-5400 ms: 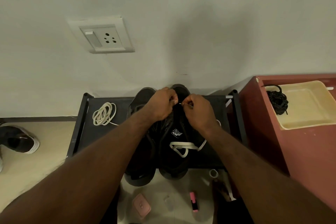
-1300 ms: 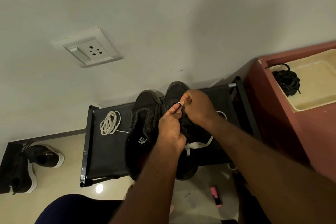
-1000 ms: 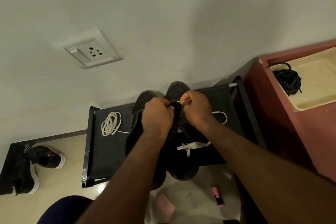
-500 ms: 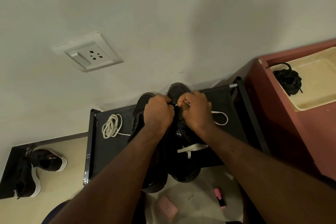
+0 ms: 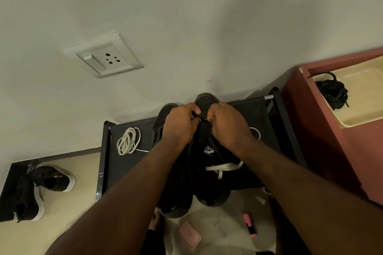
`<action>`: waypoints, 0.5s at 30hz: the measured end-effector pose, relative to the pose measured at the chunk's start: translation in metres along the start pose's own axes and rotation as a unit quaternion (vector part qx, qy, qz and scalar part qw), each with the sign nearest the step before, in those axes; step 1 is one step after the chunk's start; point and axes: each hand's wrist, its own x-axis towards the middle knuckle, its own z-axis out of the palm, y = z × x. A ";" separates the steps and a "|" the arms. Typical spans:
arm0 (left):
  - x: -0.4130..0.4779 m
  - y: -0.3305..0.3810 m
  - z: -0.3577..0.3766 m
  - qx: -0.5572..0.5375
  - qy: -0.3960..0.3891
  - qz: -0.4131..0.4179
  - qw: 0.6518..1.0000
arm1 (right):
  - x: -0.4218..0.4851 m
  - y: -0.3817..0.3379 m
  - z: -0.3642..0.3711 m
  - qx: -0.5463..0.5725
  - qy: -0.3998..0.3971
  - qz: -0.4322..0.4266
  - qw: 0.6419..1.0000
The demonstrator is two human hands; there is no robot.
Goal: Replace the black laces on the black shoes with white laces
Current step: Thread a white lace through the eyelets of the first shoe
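Two black shoes stand side by side on a black rack (image 5: 259, 114). My hands meet over the toe end of the right shoe (image 5: 211, 184). My left hand (image 5: 181, 124) grips that shoe's upper by the eyelets. My right hand (image 5: 228, 126) pinches the tip of the white lace (image 5: 224, 166), which crosses the shoe lower down and loops out to the right. The left shoe (image 5: 176, 203) is mostly hidden under my left forearm. A second white lace (image 5: 127, 141) lies coiled on the rack's left. Black laces (image 5: 332, 93) lie bundled in a cream tray (image 5: 352, 124).
The tray sits on a red-brown cabinet (image 5: 362, 161) right of the rack. A wall with a socket (image 5: 105, 58) is close behind the rack. Black sneakers with white soles (image 5: 53, 178) lie on the floor at left. Small pink items (image 5: 189, 234) lie on the floor below.
My left hand came up from below the eyelets and closed on the right shoe's upper beside my right hand. Both hands have stayed at the toe end of the lacing since.
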 end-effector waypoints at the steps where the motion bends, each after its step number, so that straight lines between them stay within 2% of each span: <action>1: 0.001 0.000 0.000 0.002 -0.001 0.003 1.000 | -0.001 0.000 0.001 0.013 0.008 0.007 1.000; 5: 0.006 0.002 0.000 0.021 -0.010 0.021 0.999 | -0.002 0.003 0.005 0.079 0.035 0.034 0.996; 10: 0.005 0.001 0.002 0.077 -0.002 0.092 0.993 | 0.000 0.006 0.008 0.171 0.052 0.085 0.980; 15: 0.006 0.000 0.001 0.099 -0.006 0.123 0.987 | 0.004 0.010 -0.004 0.007 0.001 0.000 1.000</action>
